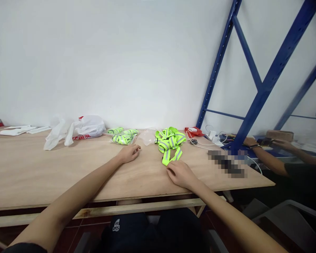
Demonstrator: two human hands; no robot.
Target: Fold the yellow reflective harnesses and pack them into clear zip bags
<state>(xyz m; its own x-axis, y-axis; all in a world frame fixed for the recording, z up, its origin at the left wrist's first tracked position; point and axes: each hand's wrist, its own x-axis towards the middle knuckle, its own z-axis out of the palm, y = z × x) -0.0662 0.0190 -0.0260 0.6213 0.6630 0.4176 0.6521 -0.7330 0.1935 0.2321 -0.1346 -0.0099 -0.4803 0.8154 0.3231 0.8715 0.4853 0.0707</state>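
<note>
A loose heap of neon-yellow reflective strap (171, 140) with grey stripes lies on the wooden table, one loop trailing toward me. At that near loop is my right hand (181, 174), its fingers curled and closed on the strap's edge. My left hand (130, 154) rests on the tabletop, loosely bent, fingers a little apart and holding nothing. Just beyond it lie clear plastic packs of folded reflective straps (124, 137). Between those packs and the heap sits a crumpled clear plastic bag (148, 136).
A white plastic bag with red print (91, 126) and white papers (17, 130) lie along the wall. At right are a red pouch (194, 131), white cables, a blurred-out dark item (226, 164) and a blue metal rack (260, 91). Another person's arms (270, 158) show beyond it.
</note>
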